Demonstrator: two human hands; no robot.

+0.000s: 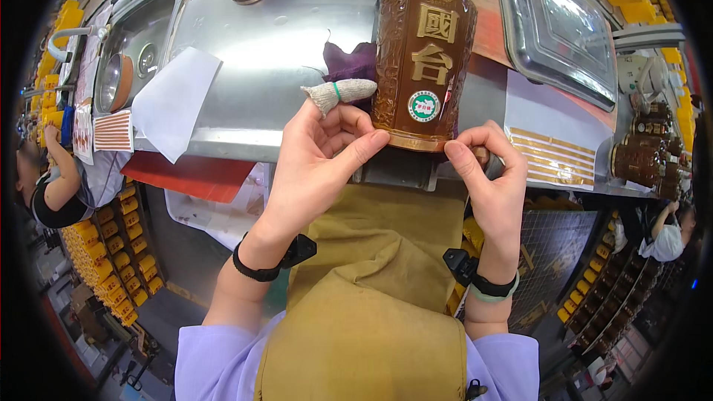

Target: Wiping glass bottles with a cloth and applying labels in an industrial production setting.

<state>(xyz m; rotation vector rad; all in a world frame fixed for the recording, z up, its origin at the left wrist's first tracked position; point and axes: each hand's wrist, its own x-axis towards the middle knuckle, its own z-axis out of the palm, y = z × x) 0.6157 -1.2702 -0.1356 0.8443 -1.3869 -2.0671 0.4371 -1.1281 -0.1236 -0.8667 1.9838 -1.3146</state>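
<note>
A brown embossed glass bottle (422,59) lies on the steel tabletop (260,52), its base toward the worker. The left hand (327,152), a cloth cot on one finger, presses fingertips to the base rim; the right hand (486,171) pinches the other corner. It looks heavy, slick and breakable, best gripped around its broad body.

A brown embossed bottle (422,59) is stood on the steel worktop (260,52) — its lower edge is touched by the left hand (319,156) and the right hand (486,174). A knitted finger cot (342,91) is worn on the left forefinger — a purple cloth (350,61) lies just behind.
</note>
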